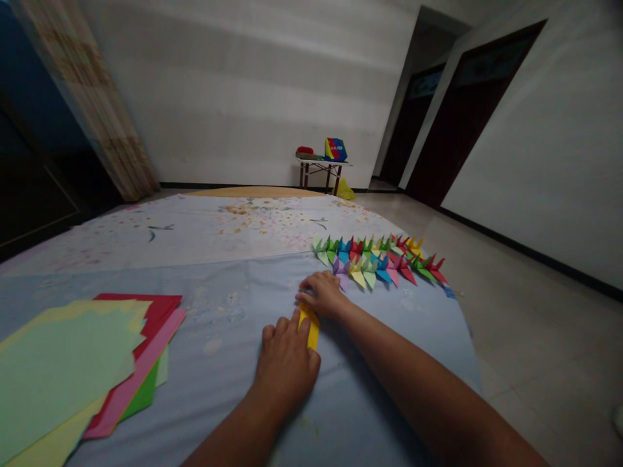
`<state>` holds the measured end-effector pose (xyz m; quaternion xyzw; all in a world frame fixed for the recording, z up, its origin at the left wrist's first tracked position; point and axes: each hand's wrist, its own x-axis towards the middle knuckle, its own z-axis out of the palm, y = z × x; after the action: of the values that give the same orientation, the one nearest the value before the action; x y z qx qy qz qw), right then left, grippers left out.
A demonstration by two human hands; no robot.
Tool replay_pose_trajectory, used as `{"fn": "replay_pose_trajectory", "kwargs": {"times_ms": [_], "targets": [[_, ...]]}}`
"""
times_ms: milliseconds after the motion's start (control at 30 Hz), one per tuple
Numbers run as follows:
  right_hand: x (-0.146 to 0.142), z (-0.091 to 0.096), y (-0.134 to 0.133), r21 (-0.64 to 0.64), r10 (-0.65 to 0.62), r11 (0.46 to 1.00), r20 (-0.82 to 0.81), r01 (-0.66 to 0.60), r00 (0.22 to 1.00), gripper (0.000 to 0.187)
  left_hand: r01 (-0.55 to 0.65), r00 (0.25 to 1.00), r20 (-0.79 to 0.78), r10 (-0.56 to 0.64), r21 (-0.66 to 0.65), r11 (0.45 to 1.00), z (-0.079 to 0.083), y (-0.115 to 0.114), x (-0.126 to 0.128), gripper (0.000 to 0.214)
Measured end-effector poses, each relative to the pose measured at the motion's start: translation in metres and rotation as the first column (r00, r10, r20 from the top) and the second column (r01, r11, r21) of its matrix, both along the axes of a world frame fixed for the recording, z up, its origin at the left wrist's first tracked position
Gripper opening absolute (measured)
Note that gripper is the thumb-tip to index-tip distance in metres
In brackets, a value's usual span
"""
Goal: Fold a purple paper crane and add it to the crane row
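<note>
On the blue cloth (219, 305), left hand (286, 366) and right hand (321, 294) together, pinching a yellow paper strip (308, 326); origami cranes (379, 263) just ahead.

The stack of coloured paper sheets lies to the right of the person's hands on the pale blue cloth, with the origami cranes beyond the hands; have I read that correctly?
Not quite: the head view shows the stack of coloured paper sheets to the left of the left hand and the right hand, not to their right. It does lie on the pale blue cloth, with the origami cranes beyond the hands.

Home bedroom: sheeted bed (204, 227), curtain (92, 104)
</note>
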<state>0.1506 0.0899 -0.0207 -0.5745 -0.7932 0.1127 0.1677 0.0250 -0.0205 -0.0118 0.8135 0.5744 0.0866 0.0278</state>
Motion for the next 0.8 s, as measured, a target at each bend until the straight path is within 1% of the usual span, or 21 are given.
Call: {"fn": "replay_pose_trajectory", "kwargs": {"times_ms": [100,200,267,333,433,500,533,567,600,667,733,800], "targets": [[0.003,0.002,0.000,-0.001,-0.024,1.000,-0.055,0.024,0.998,0.044,-0.004,1.000,0.003,0.004,-0.006,1.000,0.000,-0.001,0.001,0.047],[0.002,0.000,0.000,-0.054,-0.016,0.998,-0.037,0.014,0.999,0.052,-0.010,1.000,0.019,0.010,0.001,1.000,0.000,-0.002,0.001,0.048],[-0.001,-0.003,0.002,-0.062,-0.027,0.998,-0.032,0.025,0.999,0.048,-0.010,1.000,0.025,0.009,0.012,1.000,-0.001,-0.002,0.002,0.049],[-0.003,-0.005,0.004,-0.026,-0.062,0.998,-0.056,0.061,0.997,0.039,-0.011,1.000,0.019,0.010,0.019,1.000,-0.002,-0.002,0.002,0.049],[-0.001,-0.003,0.004,0.059,-0.128,0.989,-0.158,0.138,0.979,0.033,-0.011,1.000,0.005,0.011,0.019,1.000,-0.004,-0.002,0.001,0.047],[0.003,0.002,0.001,0.116,-0.129,0.980,-0.235,0.160,0.963,0.030,-0.006,1.000,0.002,0.006,0.021,1.000,-0.005,-0.002,0.001,0.046],[0.006,0.005,-0.002,0.144,-0.107,0.978,-0.258,0.148,0.960,0.027,-0.006,1.000,0.001,0.006,0.022,1.000,-0.005,-0.002,0.001,0.046],[0.009,0.008,-0.006,0.166,-0.064,0.980,-0.257,0.109,0.964,0.023,-0.006,1.000,0.000,0.006,0.023,1.000,-0.005,-0.002,0.002,0.045],[0.012,0.010,-0.011,0.179,-0.010,0.982,-0.237,0.054,0.971,0.020,-0.006,1.000,-0.002,0.006,0.020,1.000,-0.005,-0.002,0.002,0.045],[0.017,0.010,-0.022,0.180,0.115,0.980,-0.150,-0.088,0.982,0.019,0.000,1.000,-0.009,0.000,0.002,1.000,-0.002,-0.002,0.002,0.044],[0.020,0.006,-0.032,0.142,0.188,0.974,-0.063,-0.178,0.980,0.021,0.020,1.000,-0.015,-0.020,-0.032,0.999,0.002,0.000,-0.001,0.044],[0.023,0.001,-0.039,0.081,0.226,0.971,-0.007,-0.224,0.974,0.024,0.057,0.998,-0.006,-0.058,-0.076,0.995,0.007,0.004,-0.008,0.043]]}}
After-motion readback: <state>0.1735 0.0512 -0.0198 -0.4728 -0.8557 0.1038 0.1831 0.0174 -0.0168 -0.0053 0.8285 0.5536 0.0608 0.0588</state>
